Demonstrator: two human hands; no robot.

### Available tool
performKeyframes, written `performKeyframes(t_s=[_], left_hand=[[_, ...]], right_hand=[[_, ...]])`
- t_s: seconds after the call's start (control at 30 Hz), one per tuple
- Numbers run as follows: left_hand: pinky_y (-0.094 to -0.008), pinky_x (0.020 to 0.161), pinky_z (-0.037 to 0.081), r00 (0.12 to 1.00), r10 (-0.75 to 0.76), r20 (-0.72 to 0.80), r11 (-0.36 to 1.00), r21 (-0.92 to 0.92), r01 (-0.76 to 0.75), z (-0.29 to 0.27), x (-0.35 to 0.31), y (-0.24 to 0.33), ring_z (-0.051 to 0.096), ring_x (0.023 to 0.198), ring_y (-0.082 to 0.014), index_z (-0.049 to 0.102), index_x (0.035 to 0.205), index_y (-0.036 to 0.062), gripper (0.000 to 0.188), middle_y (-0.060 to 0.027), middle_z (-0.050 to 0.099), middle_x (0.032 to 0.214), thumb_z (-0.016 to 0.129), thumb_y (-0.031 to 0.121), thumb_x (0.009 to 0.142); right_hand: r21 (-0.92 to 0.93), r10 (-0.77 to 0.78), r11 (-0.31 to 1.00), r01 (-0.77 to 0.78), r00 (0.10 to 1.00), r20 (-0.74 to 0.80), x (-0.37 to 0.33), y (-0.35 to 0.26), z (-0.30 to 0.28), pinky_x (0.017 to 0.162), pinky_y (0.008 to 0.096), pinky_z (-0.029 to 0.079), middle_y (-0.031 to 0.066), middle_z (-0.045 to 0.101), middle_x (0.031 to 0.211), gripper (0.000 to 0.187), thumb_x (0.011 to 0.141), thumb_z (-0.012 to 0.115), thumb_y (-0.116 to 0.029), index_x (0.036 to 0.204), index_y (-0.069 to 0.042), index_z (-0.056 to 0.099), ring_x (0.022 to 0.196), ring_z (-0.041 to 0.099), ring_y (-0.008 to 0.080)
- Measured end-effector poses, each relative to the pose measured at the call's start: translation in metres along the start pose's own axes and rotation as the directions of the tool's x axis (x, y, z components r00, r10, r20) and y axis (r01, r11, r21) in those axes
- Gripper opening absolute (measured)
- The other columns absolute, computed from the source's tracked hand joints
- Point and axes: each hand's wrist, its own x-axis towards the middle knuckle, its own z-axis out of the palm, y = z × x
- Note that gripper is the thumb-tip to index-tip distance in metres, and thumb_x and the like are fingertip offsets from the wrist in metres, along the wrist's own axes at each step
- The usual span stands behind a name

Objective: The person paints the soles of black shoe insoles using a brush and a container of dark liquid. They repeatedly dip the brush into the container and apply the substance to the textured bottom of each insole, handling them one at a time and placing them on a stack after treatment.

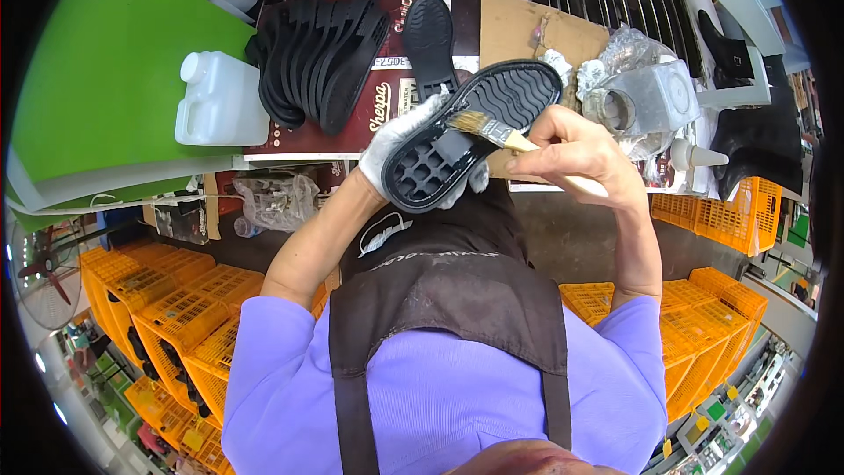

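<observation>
A black shoe sole (509,94) is tilted in front of me, its wavy front part up to the right and its grid-like heel toward me. My left hand (393,136), in a white glove, is wrapped round its left edge, with gloved fingers also showing at its lower right side. Bare, my right hand (582,157) grips the pale handle of a flat paintbrush (494,128). The bristles touch the middle of the sole near its left edge. Behind it another black sole (428,35) lies on the table, beside a row of several stacked soles (327,57).
A white plastic jug (220,105) stands at the left beside a green panel (123,70). To the right are a clear plastic container (655,97), a squeeze bottle (694,156) and cardboard (519,22). Orange crates (189,299) stand low on both sides; a roller rack runs behind.
</observation>
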Motion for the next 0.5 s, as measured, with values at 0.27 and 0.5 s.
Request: performKeyframes(t_s=[0.27,0.5], left_hand=[[-0.0447,0.049,0.055,0.986,0.001,-0.167,0.989,-0.148,-0.026,0.003,-0.008,-0.005,0.064,0.072,-0.0399,0.047,0.122,-0.0015,0.056,-0.0278,0.060,0.096,0.032,0.045,0.096],[-0.0387,0.072,0.055,0.999,0.000,0.046,1.000,0.020,0.000,-0.004,-0.004,-0.005,0.064,0.082,-0.0322,0.048,0.122,0.0022,0.049,-0.0194,0.062,0.100,0.031,0.041,0.098]], right_hand=[[-0.067,0.059,0.995,-0.068,0.990,-0.131,-0.006,0.019,-0.008,0.061,0.0288,0.044,0.0048,0.053,0.077,0.030,0.071,0.068,0.004,0.098,-0.009,0.068,0.070,0.054,0.0187],[-0.168,0.138,0.968,-0.186,0.955,-0.264,-0.012,0.024,-0.017,0.063,0.0281,0.044,0.0071,0.054,0.073,0.024,0.076,0.064,0.004,0.098,-0.004,0.067,0.069,0.055,0.0187]])
